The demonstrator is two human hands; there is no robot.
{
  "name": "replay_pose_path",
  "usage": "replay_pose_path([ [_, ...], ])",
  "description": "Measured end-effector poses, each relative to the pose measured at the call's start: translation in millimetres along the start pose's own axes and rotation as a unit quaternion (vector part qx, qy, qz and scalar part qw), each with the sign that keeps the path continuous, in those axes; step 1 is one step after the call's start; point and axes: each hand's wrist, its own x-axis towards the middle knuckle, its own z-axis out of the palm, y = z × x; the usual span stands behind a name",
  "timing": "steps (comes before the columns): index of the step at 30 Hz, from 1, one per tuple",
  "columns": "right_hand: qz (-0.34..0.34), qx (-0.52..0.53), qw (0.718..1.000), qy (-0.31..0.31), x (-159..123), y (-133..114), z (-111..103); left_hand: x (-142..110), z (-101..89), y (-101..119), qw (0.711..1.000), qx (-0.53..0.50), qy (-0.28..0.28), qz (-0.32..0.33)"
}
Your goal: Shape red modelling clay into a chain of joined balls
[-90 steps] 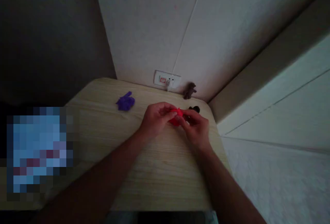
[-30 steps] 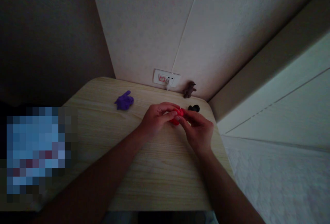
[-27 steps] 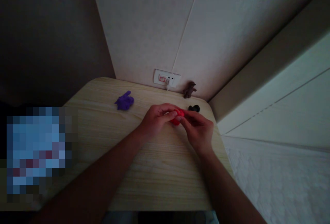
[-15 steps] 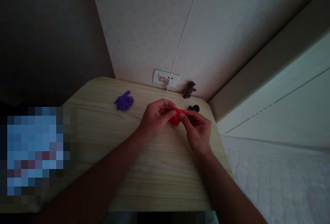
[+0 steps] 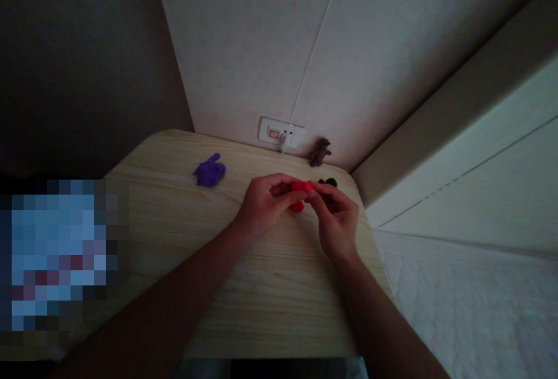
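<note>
A lump of red modelling clay is pinched between my two hands above the middle of the wooden table. My left hand grips it from the left, thumb on the near side and fingers curled behind. From the right, my right hand presses it between thumb and forefinger. The fingers cover much of the clay, so its full shape is hidden. Just behind my right hand lies a small black piece of rounded lumps, partly covered by the fingers.
A purple clay figure lies at the back left of the table. A brown figurine stands at the back right by the wall. A wall socket with a white plug is behind the table. A pixelated blue item is at left.
Both hands stay in nearly the same place. Fingers and thumbs shift on the red clay, which shows a changed outline, its lower rounded part now more visible. The other figures have not moved.
</note>
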Motion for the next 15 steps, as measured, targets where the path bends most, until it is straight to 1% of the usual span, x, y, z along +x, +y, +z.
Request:
replay_pose_path([
  [2,0.006,-0.008,1.000,-0.018,-0.2,-2.0,-1.0,0.5,-2.2,0.0,1.000,0.010,0.015,0.005],
  [4,0.005,-0.019,0.999,-0.033,0.1,-4.6,-2.1,0.4,-3.3,0.8,0.999,0.031,0.017,0.012],
  [9,0.020,-0.032,0.998,-0.059,3.6,-6.7,-5.3,-1.6,-2.1,5.3,0.996,0.086,-0.025,0.023],
  [12,0.048,-0.007,0.996,-0.070,5.0,-3.2,-6.2,-2.0,-2.2,7.5,0.996,0.062,-0.063,0.008],
  [15,0.081,0.053,0.992,-0.082,5.1,-0.7,-5.3,-1.5,-4.2,8.0,0.995,0.007,-0.093,-0.029],
])
